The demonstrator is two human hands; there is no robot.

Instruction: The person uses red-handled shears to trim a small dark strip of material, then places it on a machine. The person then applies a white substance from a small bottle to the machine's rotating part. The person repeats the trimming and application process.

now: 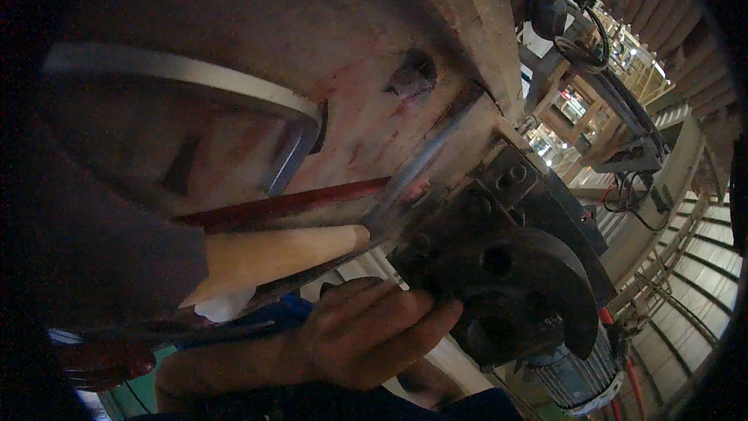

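My left hand reaches in from the lower left, its fingers bent and pressed together. The fingertips are at the edge of a dark, rounded metal machine part with several round holes. What they pinch, if anything, is hidden. Lower down, my right hand shows only in part behind the left one, with a dark sleeve beside it. Its fingers are out of sight. Dark bolts sit on the block above the rounded part.
A large stained metal plate fills the upper left, with a bent metal bar in front. A tan tapered piece lies above my left forearm. A finned grey motor is at lower right. Cables hang at upper right.
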